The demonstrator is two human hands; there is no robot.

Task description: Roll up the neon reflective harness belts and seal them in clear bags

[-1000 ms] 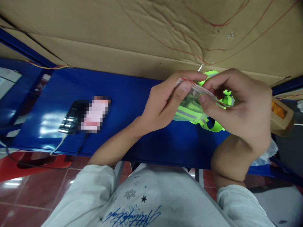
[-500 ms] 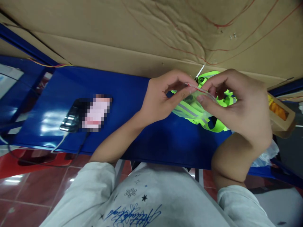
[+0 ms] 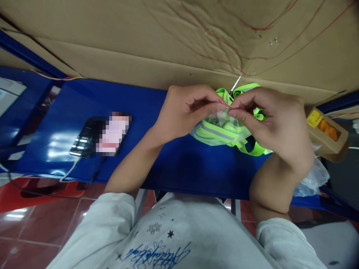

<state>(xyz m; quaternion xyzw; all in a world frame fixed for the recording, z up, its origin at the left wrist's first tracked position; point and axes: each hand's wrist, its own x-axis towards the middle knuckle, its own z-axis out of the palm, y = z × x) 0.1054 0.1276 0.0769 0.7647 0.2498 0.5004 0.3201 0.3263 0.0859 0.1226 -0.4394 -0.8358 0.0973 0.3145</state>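
Observation:
A clear plastic zip bag [image 3: 206, 139] with a red seal line hangs between my hands, with neon green reflective strap [image 3: 218, 131] showing in or through it. My left hand [image 3: 186, 112] pinches the bag's top edge between thumb and fingers. Close by on the same edge, my right hand [image 3: 276, 125] is also closed in a pinch. More neon green and grey reflective straps [image 3: 254, 149] lie on the blue table behind and below the bag. Which straps are inside the bag and which lie behind it I cannot fully tell.
On the left of the blue table [image 3: 64, 101] lie a black phone [image 3: 82, 144] with a white cable and a second, blurred-out device [image 3: 112, 136]. A cardboard box [image 3: 327, 132] with orange contents and crumpled clear plastic [image 3: 312, 179] are at the right. A cardboard panel [image 3: 126, 48] rises behind.
Both hands have moved slightly left, and their fingertips have come closer together along the red seal. The bag now hangs fuller in view, with more green strap showing through it.

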